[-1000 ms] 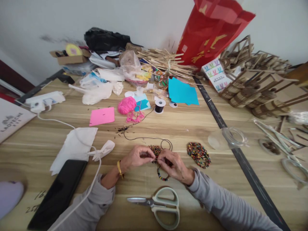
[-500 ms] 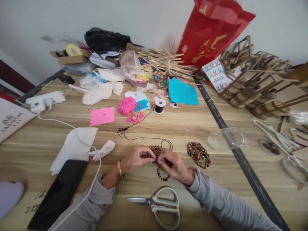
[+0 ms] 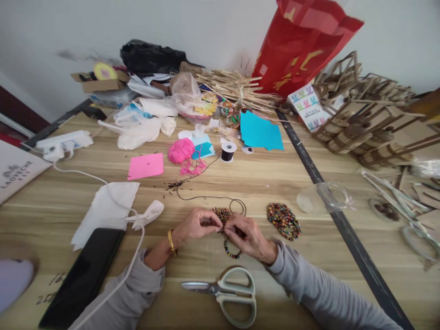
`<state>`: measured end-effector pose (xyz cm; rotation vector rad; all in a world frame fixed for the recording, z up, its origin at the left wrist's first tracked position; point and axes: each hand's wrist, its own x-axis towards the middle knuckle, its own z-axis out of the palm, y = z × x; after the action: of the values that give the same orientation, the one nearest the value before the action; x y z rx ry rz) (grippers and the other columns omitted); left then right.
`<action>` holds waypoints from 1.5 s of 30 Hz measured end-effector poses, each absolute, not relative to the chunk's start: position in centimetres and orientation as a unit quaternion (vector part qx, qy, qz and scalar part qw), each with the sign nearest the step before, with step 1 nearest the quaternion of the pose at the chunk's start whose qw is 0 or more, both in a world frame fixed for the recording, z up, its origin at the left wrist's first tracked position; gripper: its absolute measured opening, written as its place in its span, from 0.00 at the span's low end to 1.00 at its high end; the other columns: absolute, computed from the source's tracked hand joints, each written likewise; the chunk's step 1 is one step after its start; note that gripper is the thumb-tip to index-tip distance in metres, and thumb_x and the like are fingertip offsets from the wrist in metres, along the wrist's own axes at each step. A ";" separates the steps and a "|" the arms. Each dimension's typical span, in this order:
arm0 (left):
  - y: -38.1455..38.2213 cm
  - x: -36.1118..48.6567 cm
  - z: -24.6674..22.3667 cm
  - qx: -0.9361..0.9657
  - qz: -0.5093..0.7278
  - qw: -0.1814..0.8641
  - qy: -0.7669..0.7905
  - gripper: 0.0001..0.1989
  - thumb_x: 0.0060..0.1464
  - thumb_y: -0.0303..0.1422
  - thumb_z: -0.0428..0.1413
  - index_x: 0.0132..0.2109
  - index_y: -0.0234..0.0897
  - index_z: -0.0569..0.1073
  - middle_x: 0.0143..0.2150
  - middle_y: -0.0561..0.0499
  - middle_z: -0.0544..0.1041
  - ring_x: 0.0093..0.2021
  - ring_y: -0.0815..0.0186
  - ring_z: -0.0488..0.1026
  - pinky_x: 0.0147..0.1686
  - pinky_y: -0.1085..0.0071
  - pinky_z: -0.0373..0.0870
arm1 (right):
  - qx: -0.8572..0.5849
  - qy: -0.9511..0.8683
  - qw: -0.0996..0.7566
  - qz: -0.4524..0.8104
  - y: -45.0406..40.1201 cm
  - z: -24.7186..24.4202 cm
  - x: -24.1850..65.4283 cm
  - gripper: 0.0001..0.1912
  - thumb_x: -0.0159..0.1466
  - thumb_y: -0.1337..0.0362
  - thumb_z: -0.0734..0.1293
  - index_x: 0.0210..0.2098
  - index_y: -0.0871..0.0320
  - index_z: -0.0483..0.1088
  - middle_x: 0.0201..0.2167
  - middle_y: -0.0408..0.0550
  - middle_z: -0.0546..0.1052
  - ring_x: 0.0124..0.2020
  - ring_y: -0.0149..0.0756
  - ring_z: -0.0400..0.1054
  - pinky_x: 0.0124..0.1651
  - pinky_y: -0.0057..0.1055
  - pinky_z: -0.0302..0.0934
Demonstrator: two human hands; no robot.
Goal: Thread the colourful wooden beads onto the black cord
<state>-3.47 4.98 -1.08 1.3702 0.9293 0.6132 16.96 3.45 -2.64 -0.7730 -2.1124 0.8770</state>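
Note:
My left hand (image 3: 198, 223) and my right hand (image 3: 248, 233) meet fingertip to fingertip over the table, each pinched on the thin cord of a beaded bracelet (image 3: 233, 253). The bracelet's multicoloured beads hang in a curve just below my right fingers. What exactly lies between the fingertips is too small to make out. Behind the hands rests a bunch of brown beads (image 3: 220, 212), partly covered by them. A black cord (image 3: 206, 197) loops from its spool (image 3: 228, 152) to beside my right hand. Scissors (image 3: 230, 291) lie nearer to me, below both hands.
Finished-looking bead strands (image 3: 283, 221) lie in a pile right of my hands. To the left are a black phone (image 3: 84, 275), white tissue (image 3: 103, 211) and a white cable. Pink yarn (image 3: 181, 150), blue sheets (image 3: 261, 130) and a red bag (image 3: 305, 46) stand farther back.
Almost nothing differs. Both hands keep their pinch in the same place, and the bracelet still hangs below; the view has shifted very slightly.

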 end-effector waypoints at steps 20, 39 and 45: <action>5.0 -3.5 -0.9 0.602 0.264 0.634 0.407 0.08 0.45 0.31 0.61 0.32 0.29 0.76 0.30 0.47 0.78 0.31 0.68 0.73 0.35 0.72 0.70 | -0.307 -0.818 0.351 0.337 3.4 -2.7 17.0 0.06 0.66 0.67 0.60 0.34 0.59 0.66 0.27 0.46 0.69 0.28 0.31 0.62 0.30 0.26 0.58; 5.0 -3.5 -1.0 0.607 0.268 0.628 0.407 0.07 0.45 0.31 0.62 0.31 0.29 0.77 0.29 0.49 0.77 0.30 0.69 0.72 0.33 0.74 0.69 | -0.309 -0.818 0.353 0.333 3.4 -2.7 16.9 0.06 0.66 0.67 0.60 0.33 0.58 0.66 0.26 0.46 0.70 0.28 0.32 0.63 0.31 0.27 0.58; 5.0 -3.5 -1.0 0.612 0.271 0.625 0.402 0.07 0.45 0.31 0.61 0.32 0.30 0.77 0.29 0.48 0.78 0.30 0.69 0.72 0.33 0.74 0.69 | -0.305 -0.818 0.354 0.335 3.4 -2.6 16.9 0.06 0.66 0.67 0.60 0.33 0.59 0.67 0.26 0.46 0.70 0.28 0.32 0.63 0.31 0.27 0.58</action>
<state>-3.46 5.00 -1.00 1.4044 0.9221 0.6218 16.89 3.43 -2.56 -0.7883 -2.1146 0.8655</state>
